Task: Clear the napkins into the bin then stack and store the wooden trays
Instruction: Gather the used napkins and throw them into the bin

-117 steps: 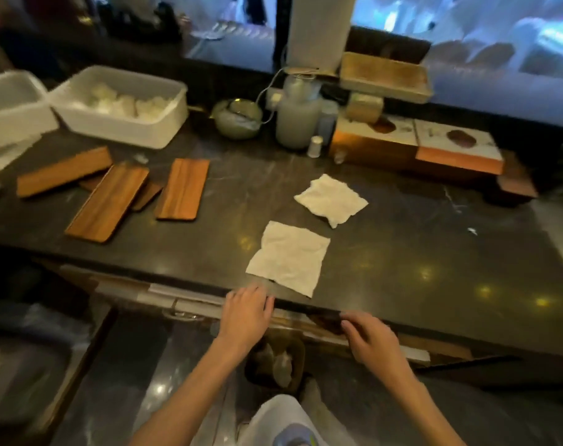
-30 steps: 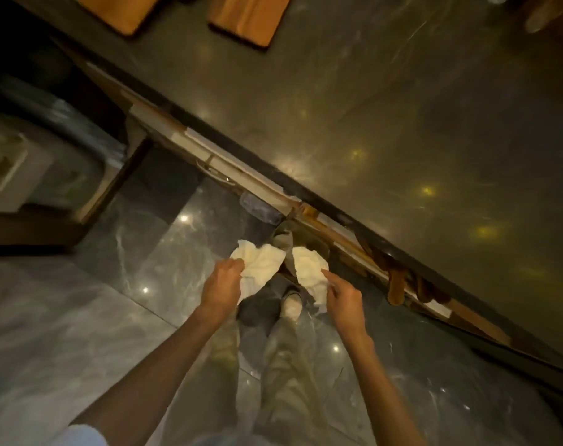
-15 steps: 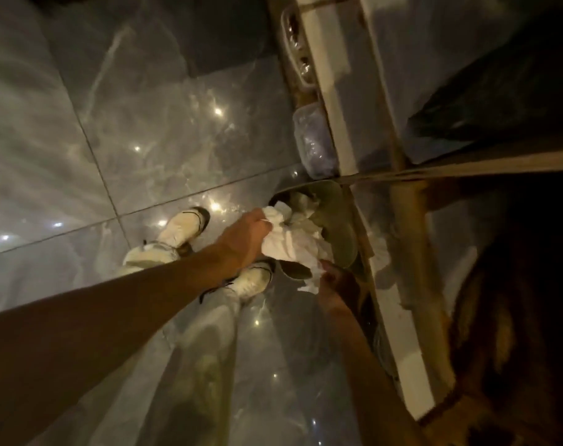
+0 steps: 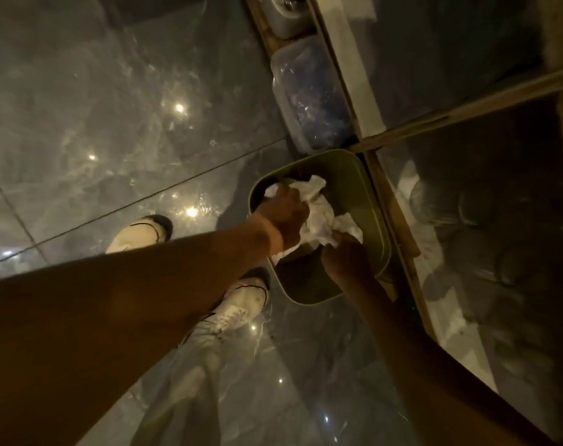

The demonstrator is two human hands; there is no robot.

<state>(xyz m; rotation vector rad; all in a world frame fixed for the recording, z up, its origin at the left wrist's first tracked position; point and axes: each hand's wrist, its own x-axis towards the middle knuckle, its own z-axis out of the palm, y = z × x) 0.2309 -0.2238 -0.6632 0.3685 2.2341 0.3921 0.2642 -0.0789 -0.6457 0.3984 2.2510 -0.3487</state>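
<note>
I look steeply down at the floor. An olive-green bin [image 4: 363,185] stands on the floor against the counter base. My left hand [image 4: 285,217] and my right hand [image 4: 344,255] both reach over its opening, each gripping crumpled white napkins [image 4: 320,220]. The napkins are bunched together between the two hands, just above or inside the bin's rim. The wooden trays and the countertop are out of view.
A clear plastic lidded container [image 4: 309,94] sits on the floor just beyond the bin, with another box [image 4: 286,14] past it. The counter's shelf edge [image 4: 399,220] runs along the right. My two white shoes [image 4: 238,304] stand on glossy grey marble tiles.
I have bent further down and both hands have lowered the napkins from waist height into the mouth of the bin. The bin now fills more of the view.
</note>
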